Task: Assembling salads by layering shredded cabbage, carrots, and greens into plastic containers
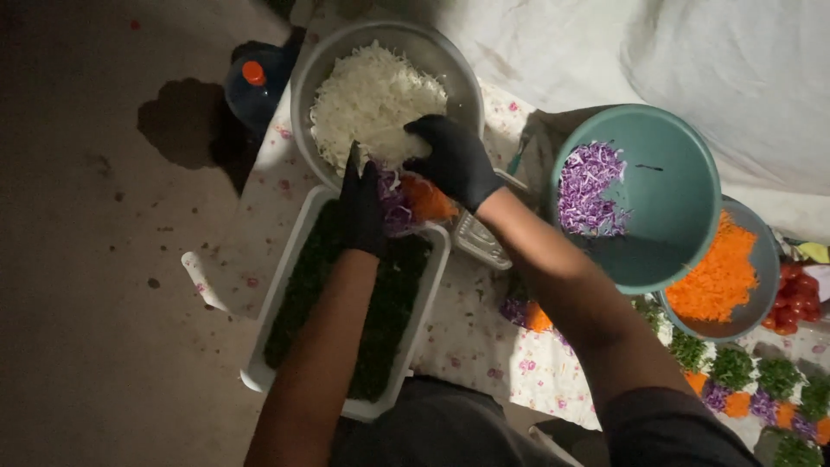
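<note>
Small clear container (413,206) with purple cabbage and carrot sits over the far end of the white herb tray (285,298). Left hand (361,207) (black glove) steadies it, grip loosely on it. Right hand (451,157) grip is closed on shredded white cabbage (367,99) in the steel bowl (316,60). Teal bowl (670,186) sits to the right on the table (471,333).

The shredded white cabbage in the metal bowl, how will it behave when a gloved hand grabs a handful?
The shredded white cabbage is a loose heap of thin strands, so it is probably light and floppy. Bits will likely fall from between the right hand's fingers. The metal bowl looks wide, so probably hard to tip.
</note>
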